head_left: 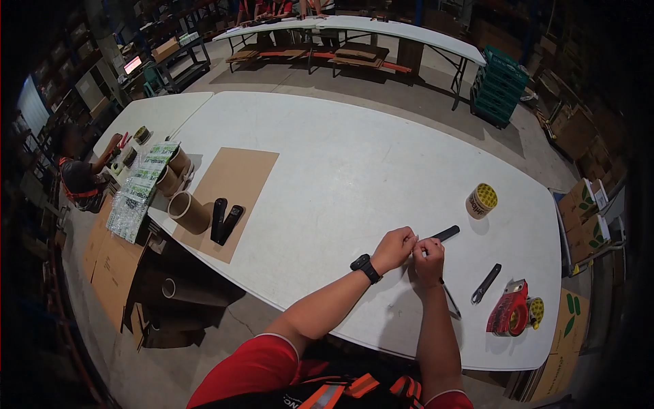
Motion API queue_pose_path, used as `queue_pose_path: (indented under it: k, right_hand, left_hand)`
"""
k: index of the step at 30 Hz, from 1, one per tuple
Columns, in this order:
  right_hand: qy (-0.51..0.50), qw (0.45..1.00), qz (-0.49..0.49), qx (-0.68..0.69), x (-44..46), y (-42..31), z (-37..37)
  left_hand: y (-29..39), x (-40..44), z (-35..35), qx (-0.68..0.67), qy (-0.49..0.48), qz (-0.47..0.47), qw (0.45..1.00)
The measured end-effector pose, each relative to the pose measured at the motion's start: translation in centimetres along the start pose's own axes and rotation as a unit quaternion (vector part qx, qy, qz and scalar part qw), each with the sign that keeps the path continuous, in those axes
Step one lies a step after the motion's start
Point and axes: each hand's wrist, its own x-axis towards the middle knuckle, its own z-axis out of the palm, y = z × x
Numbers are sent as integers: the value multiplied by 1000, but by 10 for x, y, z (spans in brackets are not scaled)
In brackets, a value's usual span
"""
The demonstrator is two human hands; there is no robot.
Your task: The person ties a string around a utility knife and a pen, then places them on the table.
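Observation:
My left hand point(397, 248) and my right hand point(428, 260) meet above the white table point(327, 177), fingers pinched together. What they hold between the fingertips is too small to make out. A black bar-shaped item point(447, 234) lies just beyond my right hand, partly hidden by it. Below that hand, a thin dark strip point(452, 300) slants over the table. Farther right are a black box cutter point(486, 283), a red tape dispenser point(509, 311) and a yellow-cored tape roll point(481, 201).
Brown cardboard point(238, 198) on the left bears black tools point(225, 221) beside a cardboard tube point(189, 212). Bubble wrap point(139, 187) lies beyond. A co-worker point(80, 178) is at the far left. Green crates point(499, 87) stand behind, near another table point(402, 29).

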Motion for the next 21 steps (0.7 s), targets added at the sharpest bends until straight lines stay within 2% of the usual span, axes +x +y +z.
queue_pose_path:
  k: [7,12,21]
  right_hand:
    - [-13,1000,2,2,0,-3,-2]
    - [-3,1000,26,14,2,-10,-2]
    - [-15,1000,4,1,0,1,0]
  left_hand:
    - [0,2,-5,8,7,-14,1000]
    - [0,0,-4,9,4,14,1000]
    - [1,0,-4,7,-20,-6,1000]
